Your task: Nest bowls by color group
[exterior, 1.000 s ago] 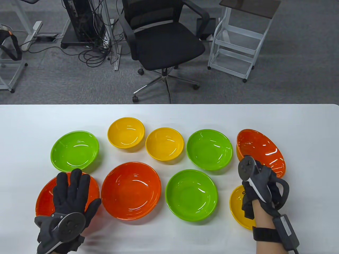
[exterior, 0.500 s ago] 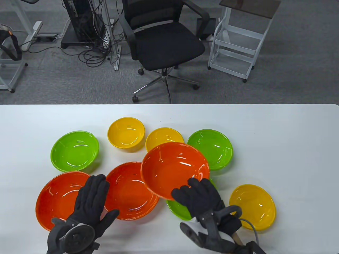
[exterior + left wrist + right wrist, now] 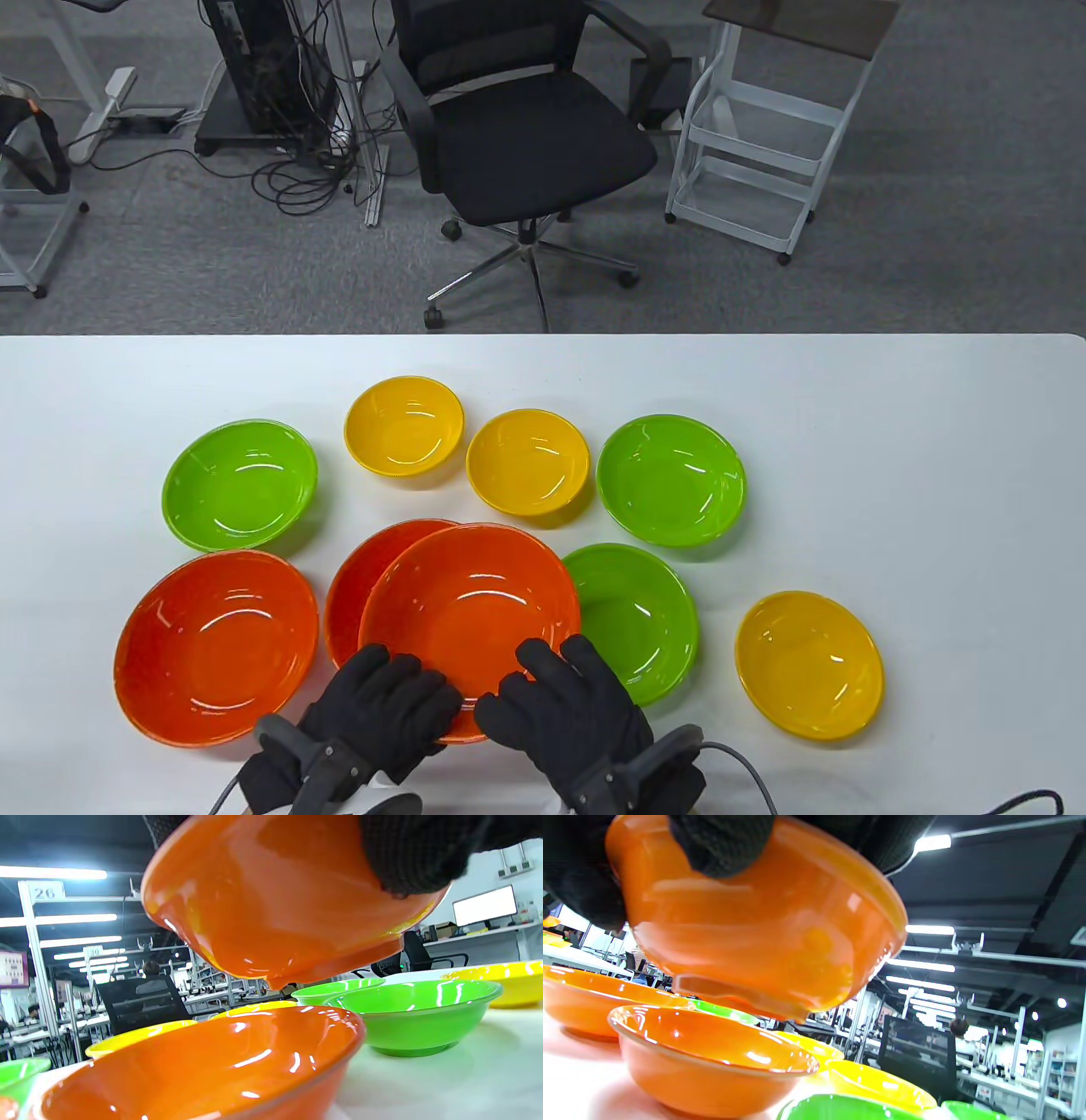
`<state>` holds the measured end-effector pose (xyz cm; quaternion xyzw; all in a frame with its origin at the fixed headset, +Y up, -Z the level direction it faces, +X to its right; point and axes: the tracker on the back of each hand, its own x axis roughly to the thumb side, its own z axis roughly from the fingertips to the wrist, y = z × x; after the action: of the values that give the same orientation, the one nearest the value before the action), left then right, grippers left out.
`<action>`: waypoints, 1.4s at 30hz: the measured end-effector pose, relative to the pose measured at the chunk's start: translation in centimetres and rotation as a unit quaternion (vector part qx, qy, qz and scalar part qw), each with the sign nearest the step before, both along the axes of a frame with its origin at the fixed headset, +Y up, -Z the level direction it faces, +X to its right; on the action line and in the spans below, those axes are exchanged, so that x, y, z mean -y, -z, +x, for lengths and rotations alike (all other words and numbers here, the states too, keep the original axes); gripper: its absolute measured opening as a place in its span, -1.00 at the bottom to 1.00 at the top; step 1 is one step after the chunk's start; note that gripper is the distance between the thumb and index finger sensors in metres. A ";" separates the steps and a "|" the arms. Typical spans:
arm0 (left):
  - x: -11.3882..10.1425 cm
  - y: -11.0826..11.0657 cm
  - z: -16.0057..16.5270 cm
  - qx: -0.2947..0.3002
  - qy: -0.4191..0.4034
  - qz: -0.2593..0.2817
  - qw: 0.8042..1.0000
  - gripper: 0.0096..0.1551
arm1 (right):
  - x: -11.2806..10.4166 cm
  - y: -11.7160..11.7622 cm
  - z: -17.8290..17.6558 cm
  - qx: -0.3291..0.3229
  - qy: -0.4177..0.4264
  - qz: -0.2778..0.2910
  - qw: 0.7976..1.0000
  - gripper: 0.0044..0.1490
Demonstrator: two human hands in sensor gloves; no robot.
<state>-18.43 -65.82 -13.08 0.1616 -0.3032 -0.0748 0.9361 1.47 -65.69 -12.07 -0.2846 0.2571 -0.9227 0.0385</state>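
Both hands grip the near rim of an orange bowl. My left hand holds its left part and my right hand its right part. The bowl hangs in the air, shifted a little right over a second orange bowl on the table. The left wrist view shows the held bowl clear above the lower one. So does the right wrist view, with the held bowl above the lower bowl. A third orange bowl sits at the near left.
Three green bowls lie at the left, the back right and right beside the held bowl. Two yellow bowls stand at the back and one at the near right. The white table's far edge borders the floor.
My right hand carried the orange bowl from the far right to above the middle orange bowl and lowered it. My left hand left the near-left orange bowl and took hold of the carried bowl's rim.
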 end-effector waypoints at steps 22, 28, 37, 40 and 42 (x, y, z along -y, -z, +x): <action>1.9 3.1 -16.3 -0.303 0.057 0.016 0.951 -0.59 | 1.8 4.9 4.9 0.156 0.074 -0.083 0.981 -0.26; 2.2 2.6 -16.1 -0.282 0.069 0.005 0.957 -0.58 | 2.4 5.6 6.0 0.181 0.091 -0.103 0.974 -0.26; 3.0 2.4 -15.1 -0.266 0.100 -0.031 0.958 -0.55 | 2.5 5.4 6.2 0.182 0.093 -0.102 0.974 -0.27; 3.2 2.4 -15.2 -0.271 0.109 -0.041 0.956 -0.53 | 2.7 5.4 6.1 0.182 0.091 -0.106 0.973 -0.28; 3.4 2.6 -15.3 -0.270 0.108 -0.057 0.955 -0.51 | 2.9 5.6 6.2 0.184 0.090 -0.112 0.972 -0.28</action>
<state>-33.69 -69.20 -15.72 0.0484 -0.0586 -0.1990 0.9771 7.66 -68.56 -17.66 -0.0886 0.1648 -0.9819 -0.0305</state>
